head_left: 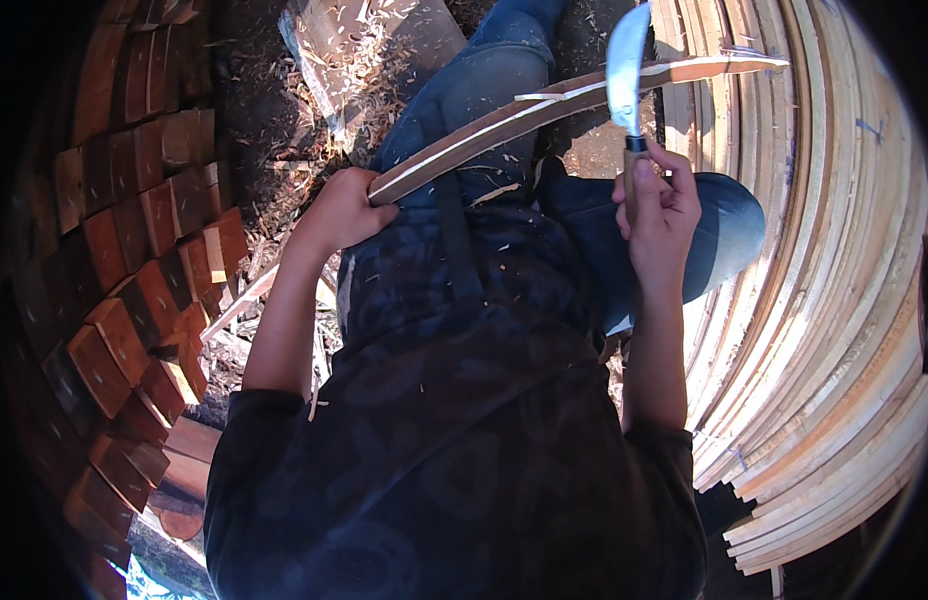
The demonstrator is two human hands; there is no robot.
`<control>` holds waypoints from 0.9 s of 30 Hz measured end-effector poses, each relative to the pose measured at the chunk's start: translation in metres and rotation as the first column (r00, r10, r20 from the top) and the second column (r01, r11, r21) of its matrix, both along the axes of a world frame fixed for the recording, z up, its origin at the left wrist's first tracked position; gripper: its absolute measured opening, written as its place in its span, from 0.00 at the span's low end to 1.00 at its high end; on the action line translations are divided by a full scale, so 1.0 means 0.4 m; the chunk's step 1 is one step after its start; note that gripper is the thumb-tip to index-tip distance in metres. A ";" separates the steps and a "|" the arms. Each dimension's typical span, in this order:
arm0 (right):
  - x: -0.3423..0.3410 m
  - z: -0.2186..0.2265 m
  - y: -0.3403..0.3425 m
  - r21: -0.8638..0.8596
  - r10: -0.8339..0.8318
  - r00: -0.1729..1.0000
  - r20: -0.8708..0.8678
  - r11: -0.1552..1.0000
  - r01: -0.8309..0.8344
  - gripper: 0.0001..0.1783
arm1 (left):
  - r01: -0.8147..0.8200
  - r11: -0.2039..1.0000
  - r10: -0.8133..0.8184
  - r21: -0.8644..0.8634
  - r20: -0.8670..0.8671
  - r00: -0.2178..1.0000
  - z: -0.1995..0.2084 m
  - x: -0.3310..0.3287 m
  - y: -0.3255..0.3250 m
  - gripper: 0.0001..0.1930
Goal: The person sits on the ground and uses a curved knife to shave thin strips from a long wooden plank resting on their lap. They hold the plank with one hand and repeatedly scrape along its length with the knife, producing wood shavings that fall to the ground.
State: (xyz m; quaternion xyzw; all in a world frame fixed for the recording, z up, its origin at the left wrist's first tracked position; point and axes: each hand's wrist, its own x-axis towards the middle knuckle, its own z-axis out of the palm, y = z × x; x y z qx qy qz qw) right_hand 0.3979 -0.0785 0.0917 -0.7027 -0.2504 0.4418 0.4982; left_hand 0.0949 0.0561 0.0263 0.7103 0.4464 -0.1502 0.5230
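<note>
My left hand (pixel 344 212) is closed around the near end of a long wooden strip (pixel 484 137), which lies across my thigh and reaches to the upper right. A pale, freshly cut line runs along the strip, and a thin curl of wood stands off it near the blade. In my right hand (pixel 661 205) is a knife with a wooden handle (pixel 635 158). Its wide, slightly curved blade (pixel 625 75) points up and overlaps the strip in this view; whether it touches the wood I cannot tell.
Stacked wood blocks (pixel 134 240) rise on my left. A large pile of long pale wood strips (pixel 814 300) fills the right side. Shavings cover the ground (pixel 284 190) and a board (pixel 404 45) ahead. Small shavings dot my clothes.
</note>
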 end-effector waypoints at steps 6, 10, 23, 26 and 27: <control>0.002 0.019 0.018 -0.217 0.271 0.961 -0.055 0.936 -0.276 0.15 | -0.021 1.000 0.021 0.004 -0.016 1.000 0.006 0.000 0.002 0.15; 0.023 -0.012 0.004 -0.146 0.045 0.829 -0.557 0.977 -0.152 0.14 | -0.029 0.999 0.029 0.017 0.012 1.000 0.000 0.003 -0.006 0.14; -0.018 -0.033 -0.016 -0.118 0.210 0.953 -0.217 0.964 -0.239 0.14 | -0.052 0.998 0.051 0.047 0.008 0.999 0.009 0.008 -0.007 0.13; 0.002 -0.018 -0.001 -0.155 0.220 0.948 -0.232 0.953 -0.259 0.14 | -0.070 0.998 0.071 0.005 -0.045 0.996 -0.007 -0.007 -0.012 0.15; 0.003 -0.025 -0.004 -0.150 0.207 0.942 -0.263 0.956 -0.252 0.14 | -0.074 0.996 0.075 0.046 -0.027 0.997 -0.013 -0.012 -0.016 0.18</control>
